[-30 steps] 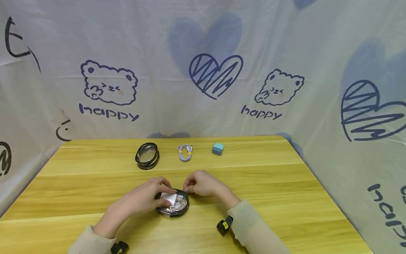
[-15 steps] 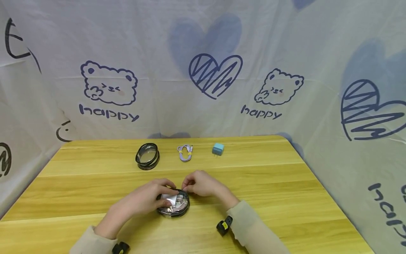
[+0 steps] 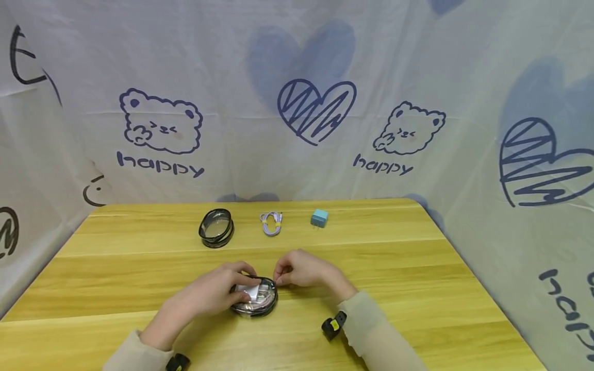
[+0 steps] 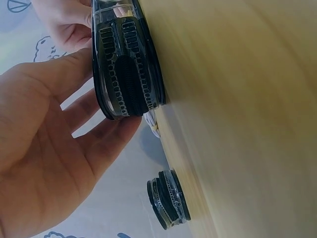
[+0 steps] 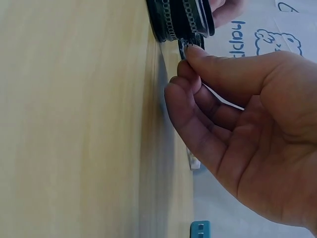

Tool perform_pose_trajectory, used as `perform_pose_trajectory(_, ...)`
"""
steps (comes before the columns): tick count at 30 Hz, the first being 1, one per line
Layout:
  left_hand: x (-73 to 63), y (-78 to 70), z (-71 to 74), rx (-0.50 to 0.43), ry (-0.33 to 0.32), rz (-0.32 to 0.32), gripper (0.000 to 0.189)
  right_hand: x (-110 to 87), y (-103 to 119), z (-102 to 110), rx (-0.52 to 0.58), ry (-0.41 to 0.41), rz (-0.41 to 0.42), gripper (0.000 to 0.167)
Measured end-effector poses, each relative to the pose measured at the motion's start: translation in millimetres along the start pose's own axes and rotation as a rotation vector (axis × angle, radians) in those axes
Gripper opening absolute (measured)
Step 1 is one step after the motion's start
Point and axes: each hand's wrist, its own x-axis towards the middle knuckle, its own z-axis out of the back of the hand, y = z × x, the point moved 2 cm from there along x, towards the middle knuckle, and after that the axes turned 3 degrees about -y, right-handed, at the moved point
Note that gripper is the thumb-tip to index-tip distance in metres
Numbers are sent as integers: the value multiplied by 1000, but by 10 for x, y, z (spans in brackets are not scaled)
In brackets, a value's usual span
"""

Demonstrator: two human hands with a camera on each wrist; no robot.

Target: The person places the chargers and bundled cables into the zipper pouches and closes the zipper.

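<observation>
A round clear pouch (image 3: 260, 307) with black edging and a side zipper (image 4: 130, 74) lies on the table near the middle. A white charger (image 3: 251, 290) and a pale coiled cable (image 3: 265, 299) show through its top. My left hand (image 3: 213, 288) grips the pouch from the left, thumb on top and fingers round the far side. At the pouch's right far edge, my right hand (image 3: 303, 269) pinches the small zipper pull (image 5: 184, 48) between thumb and forefinger. The fingertips partly hide the pull.
Farther back on the wooden table (image 3: 394, 288) stands a second round clear pouch (image 3: 216, 242) with black edging. Right of it lie a purple cable (image 3: 265, 226) with yellow ties and a blue charger (image 3: 319, 217). A printed cloth (image 3: 232, 62) hangs behind the table.
My right hand has shifted slightly to the right along the pouch's edge, still pinching the pull. The left hand and the pouch have hardly moved.
</observation>
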Motion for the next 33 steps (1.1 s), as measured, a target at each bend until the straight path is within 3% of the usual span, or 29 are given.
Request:
perform_pose_trajectory(10,-12,8,1,-32,16,24,38,-11,4,0,6,-22,-26,10)
perform_pose_trajectory(20,-13,15,29,-42,-3,50,34,56,73,-66,-15,-112,-1,11)
perform_pose_trajectory(27,6,-20,26,-32,8,-28,38,55,95,-78,3,-128,2,12)
perform_pose_trajectory(33,16,-26,8,-19,13,-47,39,59,89,-71,2,-128,2,12)
